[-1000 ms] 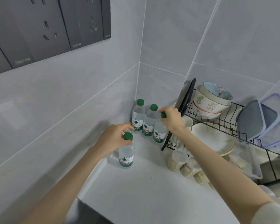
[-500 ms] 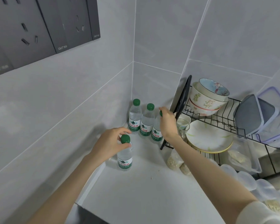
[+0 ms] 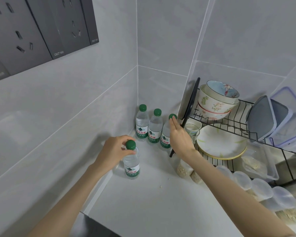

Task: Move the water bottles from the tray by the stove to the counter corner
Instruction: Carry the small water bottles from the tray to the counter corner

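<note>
Judging by how things lie, we put the task well along. Four water bottles stand upright on the white surface [image 3: 152, 202], in the corner where the two tiled walls meet. The corner bottle [image 3: 141, 124], the middle bottle [image 3: 155, 128] and the third bottle [image 3: 164, 134] form a close row along the back wall. The front bottle [image 3: 132, 165] stands apart from them, nearer to us and beside the left wall. The tray and the stove are out of view, so we cannot tell whether any bottles wait there. What seems left here is to let go of two bottles.

Our left hand [image 3: 112, 151] has fingers and thumb curled round the neck of the front bottle, just under its cap; the base looks to rest on the surface. Our right hand [image 3: 180, 139] is spread, fingers straight, fingertips touching the cap of the third bottle, which stands just beside the black dish rack [image 3: 237, 120].

The bottles are alike: small, clear plastic, filled with water, with a green screw cap and a white-and-green label round the lower body. Every cap is on.
</note>
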Motion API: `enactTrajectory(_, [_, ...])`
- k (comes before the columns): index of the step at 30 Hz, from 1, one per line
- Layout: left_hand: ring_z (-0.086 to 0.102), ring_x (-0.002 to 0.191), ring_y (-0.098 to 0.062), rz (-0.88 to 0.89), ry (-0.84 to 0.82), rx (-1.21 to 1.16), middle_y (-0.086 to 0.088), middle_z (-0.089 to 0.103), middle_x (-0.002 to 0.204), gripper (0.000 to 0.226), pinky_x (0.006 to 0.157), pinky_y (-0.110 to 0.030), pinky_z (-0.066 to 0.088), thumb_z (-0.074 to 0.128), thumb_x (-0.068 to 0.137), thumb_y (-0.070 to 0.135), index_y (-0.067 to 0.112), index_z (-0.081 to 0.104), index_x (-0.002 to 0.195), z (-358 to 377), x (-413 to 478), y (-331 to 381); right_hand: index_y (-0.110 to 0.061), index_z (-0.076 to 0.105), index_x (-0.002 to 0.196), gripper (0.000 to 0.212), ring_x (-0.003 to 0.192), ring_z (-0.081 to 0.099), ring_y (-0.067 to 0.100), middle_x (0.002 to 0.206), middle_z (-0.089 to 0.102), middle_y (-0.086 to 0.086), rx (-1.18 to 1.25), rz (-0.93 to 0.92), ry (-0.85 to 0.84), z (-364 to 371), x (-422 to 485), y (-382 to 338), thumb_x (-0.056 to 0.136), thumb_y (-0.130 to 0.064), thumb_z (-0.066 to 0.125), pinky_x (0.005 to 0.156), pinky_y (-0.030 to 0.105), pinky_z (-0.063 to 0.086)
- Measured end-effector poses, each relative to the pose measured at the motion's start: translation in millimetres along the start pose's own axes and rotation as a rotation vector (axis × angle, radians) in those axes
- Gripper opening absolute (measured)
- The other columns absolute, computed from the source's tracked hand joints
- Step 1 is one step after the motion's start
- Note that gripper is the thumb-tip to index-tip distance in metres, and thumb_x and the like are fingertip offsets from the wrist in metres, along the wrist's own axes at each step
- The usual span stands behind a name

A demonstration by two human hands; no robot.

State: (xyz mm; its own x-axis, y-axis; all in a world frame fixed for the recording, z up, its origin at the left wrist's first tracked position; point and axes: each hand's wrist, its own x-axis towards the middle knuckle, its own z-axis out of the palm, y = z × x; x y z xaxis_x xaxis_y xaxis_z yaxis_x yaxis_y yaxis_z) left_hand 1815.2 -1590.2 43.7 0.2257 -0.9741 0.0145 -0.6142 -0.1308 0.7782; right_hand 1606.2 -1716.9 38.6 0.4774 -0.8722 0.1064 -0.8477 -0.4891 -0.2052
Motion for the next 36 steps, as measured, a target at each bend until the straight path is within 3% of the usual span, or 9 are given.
enactTrajectory(2, [0.065, 0.068, -0.014, 0.014, 0.000, -0.006, 0.004, 0.068, 0.080, 0.024, 0.064, -0.003, 0.041, 0.081, 0.072, 0.013, 0.025, 0.067, 0.086, 1, 3, 0, 0.001, 0.018, 0.149, 0.075, 0.143, 0.030, 0.029, 0.160, 0.016, 0.016, -0.018, -0.008, 0.010, -4, 3, 0, 0.081, 0.018, 0.044, 0.104, 0.033, 0.041])
enactTrajectory(6, [0.050, 0.052, 0.001, 0.051, 0.014, 0.015, 0.013, 0.061, 0.067, 0.024, 0.058, -0.006, 0.037, 0.080, 0.074, 0.016, 0.030, 0.060, 0.076, 4, 16, 4, 0.004, 0.018, 0.148, 0.071, 0.145, 0.026, 0.026, 0.157, 0.022, 0.019, -0.094, -0.032, 0.013, -8, 7, -2, 0.085, 0.012, 0.049, 0.109, 0.030, 0.036])
enactTrajectory(9, [0.052, 0.055, 0.007, 0.060, 0.042, 0.011, 0.017, 0.063, 0.067, 0.028, 0.061, -0.006, 0.038, 0.079, 0.075, 0.016, 0.036, 0.059, 0.076, 3, 32, 6, 0.004, 0.018, 0.148, 0.068, 0.145, 0.027, 0.025, 0.157, 0.023, 0.019, -0.105, -0.047, 0.016, -9, 7, 1, 0.087, 0.010, 0.046, 0.109, 0.031, 0.037])
enactTrajectory(14, [0.058, 0.070, -0.002, 0.089, 0.063, 0.032, 0.006, 0.070, 0.081, 0.020, 0.067, -0.010, 0.045, 0.078, 0.077, 0.012, 0.018, 0.069, 0.093, -2, 56, 15, 0.003, 0.013, 0.150, 0.070, 0.147, 0.022, 0.022, 0.158, 0.020, 0.017, -0.117, -0.056, -0.013, -12, 11, 4, 0.088, 0.009, 0.045, 0.108, 0.029, 0.037])
enactTrajectory(16, [0.058, 0.073, -0.011, 0.079, 0.089, 0.008, -0.007, 0.073, 0.087, 0.023, 0.082, -0.028, 0.054, 0.079, 0.075, 0.009, 0.011, 0.070, 0.096, -4, 69, 14, 0.003, 0.012, 0.150, 0.069, 0.147, 0.021, 0.022, 0.158, 0.019, 0.018, -0.124, -0.064, -0.015, -13, 11, 3, 0.089, 0.008, 0.044, 0.109, 0.028, 0.036])
enactTrajectory(18, [0.056, 0.072, -0.012, 0.074, 0.105, 0.024, -0.010, 0.072, 0.084, 0.021, 0.081, -0.044, 0.053, 0.080, 0.073, 0.010, 0.012, 0.069, 0.090, -2, 83, 12, 0.003, 0.011, 0.150, 0.069, 0.147, 0.020, 0.022, 0.158, 0.019, 0.018, -0.132, -0.073, -0.014, -12, 13, 5, 0.089, 0.007, 0.044, 0.109, 0.028, 0.035])
enactTrajectory(23, [0.062, 0.071, -0.015, 0.093, 0.156, 0.119, -0.004, 0.071, 0.080, 0.020, 0.070, -0.027, 0.048, 0.078, 0.077, 0.019, 0.010, 0.068, 0.092, 5, 102, 15, 0.003, 0.010, 0.150, 0.070, 0.148, 0.018, 0.024, 0.159, 0.015, 0.018, -0.128, -0.103, -0.023, -8, 15, 9, 0.088, 0.010, 0.042, 0.108, 0.030, 0.037])
enactTrajectory(31, [0.065, 0.079, -0.036, 0.058, 0.235, 0.100, -0.012, 0.069, 0.082, 0.029, 0.077, -0.051, 0.056, 0.078, 0.076, 0.017, 0.013, 0.066, 0.102, 22, 116, -5, 0.002, 0.006, 0.151, 0.080, 0.149, 0.013, 0.024, 0.161, 0.007, 0.017, -0.117, -0.130, -0.056, -8, 14, 12, 0.083, 0.015, 0.047, 0.111, 0.030, 0.033])
enactTrajectory(36, [0.061, 0.076, -0.026, 0.045, 0.221, 0.169, -0.007, 0.071, 0.087, 0.029, 0.075, -0.036, 0.051, 0.079, 0.075, 0.016, 0.010, 0.068, 0.101, 17, 111, 5, 0.000, 0.008, 0.151, 0.078, 0.149, 0.012, 0.023, 0.161, 0.006, 0.015, -0.051, -0.127, -0.052, -8, 13, 13, 0.086, 0.012, 0.047, 0.111, 0.029, 0.032])
